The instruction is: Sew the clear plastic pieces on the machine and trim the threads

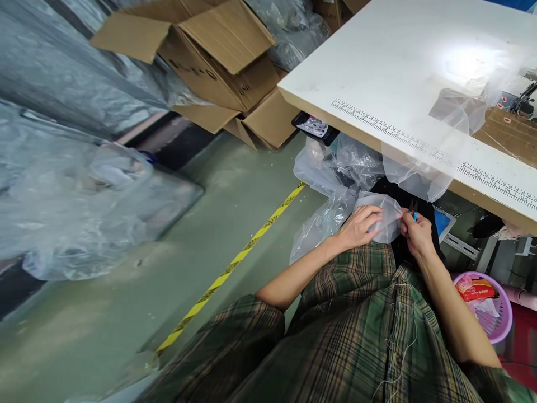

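Note:
A piece of sheer white fabric (386, 215) lies bunched over my lap, below the table's edge. My left hand (359, 228) has hold of it, the fingers curled over its left side. Close by on the right, my right hand (417, 230) is closed around small thread snips (413, 210) with a blue part, their dark blades pointing up. The thumb and finger of that hand also meet the fabric's right edge. More sheer fabric (419, 168) hangs over the table's front edge above my hands.
The white table (390, 61) has a printed ruler; a sewing machine part (524, 103) stands at its right. Below are a plastic bin (312, 170) and clear bags (325, 224). Open cardboard boxes (218, 73), bagged goods (92, 196) and a purple basket (503, 330) surround me.

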Available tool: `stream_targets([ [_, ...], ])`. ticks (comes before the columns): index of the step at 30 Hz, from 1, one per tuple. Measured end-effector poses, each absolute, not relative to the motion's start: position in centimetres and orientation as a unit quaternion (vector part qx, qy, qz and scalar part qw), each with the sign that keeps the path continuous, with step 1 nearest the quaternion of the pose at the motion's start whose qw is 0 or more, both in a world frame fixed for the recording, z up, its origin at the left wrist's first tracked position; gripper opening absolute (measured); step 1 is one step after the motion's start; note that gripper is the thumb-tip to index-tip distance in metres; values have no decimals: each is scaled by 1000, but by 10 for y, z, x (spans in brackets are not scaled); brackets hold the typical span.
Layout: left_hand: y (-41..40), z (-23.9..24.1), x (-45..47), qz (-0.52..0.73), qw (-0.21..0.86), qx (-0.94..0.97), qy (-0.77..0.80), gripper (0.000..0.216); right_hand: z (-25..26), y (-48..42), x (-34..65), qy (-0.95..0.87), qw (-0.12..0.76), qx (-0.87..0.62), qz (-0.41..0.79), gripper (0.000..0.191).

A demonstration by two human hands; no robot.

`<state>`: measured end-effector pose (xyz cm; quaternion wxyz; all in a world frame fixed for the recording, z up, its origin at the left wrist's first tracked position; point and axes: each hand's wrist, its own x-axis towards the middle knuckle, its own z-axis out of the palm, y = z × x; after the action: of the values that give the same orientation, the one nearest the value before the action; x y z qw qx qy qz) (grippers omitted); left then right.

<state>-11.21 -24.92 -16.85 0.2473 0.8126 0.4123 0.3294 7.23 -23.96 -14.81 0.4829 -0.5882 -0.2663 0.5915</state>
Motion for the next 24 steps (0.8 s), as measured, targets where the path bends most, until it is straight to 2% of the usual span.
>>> stream_targets([
  [1,-248,-168,-112,344,257,795,427,23,-147,-235,72,-263,486,-586,593,36],
  [7,-235,-153,-112,440,273,698,495,23,-148,-228,74,-240,497,-583,596,33],
  [11,-232,-144,-108,444,305,680,497,21,-154,-237,76,-233,491,-593,594,36],
  [17,-223,-138,-97,439,416,574,552,14,-164,-236,82,-257,481,-632,550,42],
  [20,-214,-141,-98,488,473,458,573,23,-168,-234,87,-289,477,-658,506,46],
  [24,-202,-149,-108,523,496,395,570,41,-175,-236,91,-348,441,-677,476,52],
])
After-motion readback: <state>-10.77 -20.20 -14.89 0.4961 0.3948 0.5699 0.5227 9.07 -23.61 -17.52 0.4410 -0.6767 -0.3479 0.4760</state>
